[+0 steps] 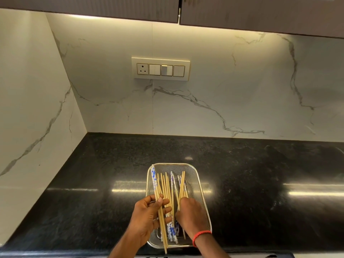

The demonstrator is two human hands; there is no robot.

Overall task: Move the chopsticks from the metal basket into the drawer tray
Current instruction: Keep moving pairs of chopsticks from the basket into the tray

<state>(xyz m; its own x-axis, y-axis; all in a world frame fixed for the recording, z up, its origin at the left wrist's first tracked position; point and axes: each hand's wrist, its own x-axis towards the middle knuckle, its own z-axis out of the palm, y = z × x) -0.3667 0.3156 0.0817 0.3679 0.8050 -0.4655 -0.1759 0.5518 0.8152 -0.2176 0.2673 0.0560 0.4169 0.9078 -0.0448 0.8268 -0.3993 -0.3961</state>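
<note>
While pale bamboo chopsticks (165, 185) lie in rectangular metal mesh basket (197, 175) on black bench (260, 174): left hand (147, 216) fingers (164, 210) curled round several, right hand (189, 215) pinching two. Align tips before lifting.

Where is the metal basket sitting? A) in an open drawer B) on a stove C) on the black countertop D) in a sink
C: the metal basket rests on the black countertop. The left hand and right hand grip chopsticks in it.

Bare black countertop (260, 164) lies open around the metal basket (197, 175); marble walls (204, 108) close off back and left.
</note>
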